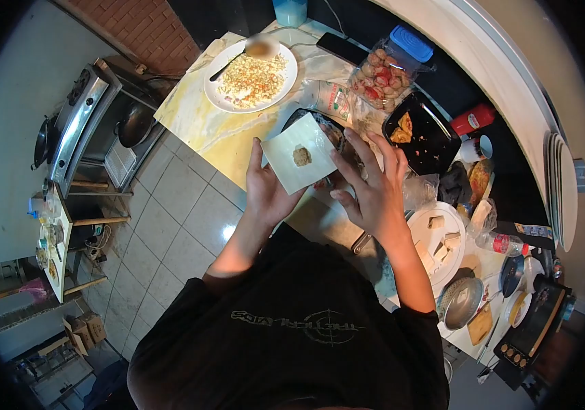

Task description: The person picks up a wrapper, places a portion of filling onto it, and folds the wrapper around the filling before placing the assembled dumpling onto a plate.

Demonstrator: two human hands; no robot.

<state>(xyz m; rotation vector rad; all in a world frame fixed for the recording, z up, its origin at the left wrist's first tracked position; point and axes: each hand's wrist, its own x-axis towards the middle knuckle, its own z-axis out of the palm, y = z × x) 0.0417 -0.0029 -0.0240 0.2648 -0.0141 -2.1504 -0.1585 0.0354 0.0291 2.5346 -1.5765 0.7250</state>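
On my left hand (263, 193) lies a pale square dough wrapper (296, 179), with the thumb up along its left edge and the other fingers hidden underneath. A small brownish mound of filling (302, 156) sits near the wrapper's middle. My right hand (374, 188) is beside the wrapper's right edge, its fingers apart and a fingertip at that edge; whether it touches cannot be made out. Partly hidden behind the wrapper and hands is a dark tray (297, 117) on the counter.
A white plate of chopped filling (253, 74) with a spoon stands at the back left. At the right are a black tray with fried pieces (453, 140), a white plate of pale pieces (456, 231), a metal pot (461, 303) and a plastic bottle (501, 244).
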